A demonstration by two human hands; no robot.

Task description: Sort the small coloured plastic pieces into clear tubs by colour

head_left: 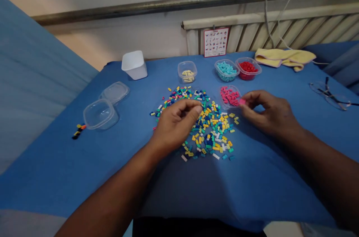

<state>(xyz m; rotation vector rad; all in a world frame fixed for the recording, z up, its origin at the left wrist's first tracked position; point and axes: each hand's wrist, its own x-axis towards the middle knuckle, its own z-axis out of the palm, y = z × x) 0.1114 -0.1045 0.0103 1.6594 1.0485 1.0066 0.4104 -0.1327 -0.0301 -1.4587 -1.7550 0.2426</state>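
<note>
Between thumb and forefinger of my right hand [267, 111] is a pink toy brick [242, 101], at the right side of a clear tub of pink bricks [230, 96]. My left hand [177, 121] hovers over the pile of mixed small bricks [209, 123], thumb and fingertips pressed together; whatever lies between them is hidden. Yellow, green, white, dark blue and a few pink bricks make up the pile. Behind it stand a clear tub with pale yellow bricks [187, 72], one with light blue bricks [226, 70] and another with red bricks [248, 68].
On the left of the blue-covered table [117, 177] are two clear containers [101, 114], a white tub [134, 65] and a small black, yellow and orange brick figure [79, 131]. A yellow cloth [284, 58] and eyeglasses [329, 95] lie right. A picture card [215, 42] leans at the back.
</note>
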